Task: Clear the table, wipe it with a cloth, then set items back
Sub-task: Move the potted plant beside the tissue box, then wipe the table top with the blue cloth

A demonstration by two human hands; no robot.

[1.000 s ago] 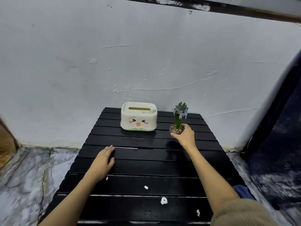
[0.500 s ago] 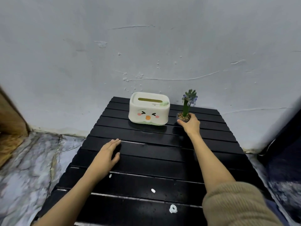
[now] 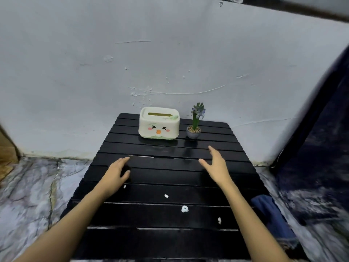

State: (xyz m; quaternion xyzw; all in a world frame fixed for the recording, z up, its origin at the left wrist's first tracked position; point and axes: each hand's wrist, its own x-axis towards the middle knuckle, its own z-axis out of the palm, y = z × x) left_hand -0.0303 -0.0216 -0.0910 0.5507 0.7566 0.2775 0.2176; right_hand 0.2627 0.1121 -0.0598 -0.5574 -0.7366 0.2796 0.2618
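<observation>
A cream tissue box (image 3: 159,123) with a cartoon face stands at the far edge of the black slatted table (image 3: 170,214). To its right a small grey pot with a green and purple plant (image 3: 194,125) stands upright. My right hand (image 3: 215,166) hovers over the table's middle, fingers spread, well short of the pot and holding nothing. My left hand (image 3: 117,172) rests flat on the slats at mid left, holding nothing. A blue cloth (image 3: 270,214) lies off the table's right edge.
Several small white scraps (image 3: 184,208) lie on the near slats. A white wall rises right behind the table. Marble floor (image 3: 32,195) lies to the left, a dark curtain (image 3: 321,148) to the right, a wooden piece (image 3: 5,154) at far left.
My right hand has let go of the plant pot and pulled back toward me, now open. The pot stays beside the tissue box. My left hand has barely moved.
</observation>
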